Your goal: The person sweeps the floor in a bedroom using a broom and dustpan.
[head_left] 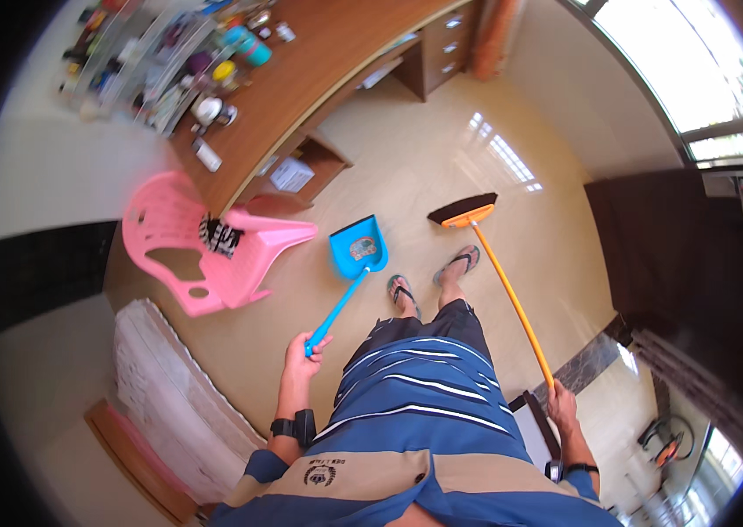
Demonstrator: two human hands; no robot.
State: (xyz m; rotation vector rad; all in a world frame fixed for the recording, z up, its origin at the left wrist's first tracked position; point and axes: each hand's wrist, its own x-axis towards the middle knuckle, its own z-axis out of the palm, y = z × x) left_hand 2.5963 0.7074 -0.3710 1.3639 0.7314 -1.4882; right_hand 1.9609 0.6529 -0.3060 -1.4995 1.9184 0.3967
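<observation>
My left hand (304,354) is closed round the blue handle of a long-handled dustpan (373,259). The blue pan rests on the tiled floor in front of my feet, its dark-edged mouth facing away from me. In my right hand (561,406) is the upper end of a broom's orange pole (512,299). The broom head (466,212), orange with dark bristles, lies at the floor ahead of my right foot, to the right of the dustpan and apart from it.
A pink plastic chair (253,268) with a black-and-white cloth stands left of the dustpan. Beyond it is a wooden desk (301,97) with clear organizers and bottles on top. A mattress (169,386) lies at lower left. On the right stands a dark door (648,241).
</observation>
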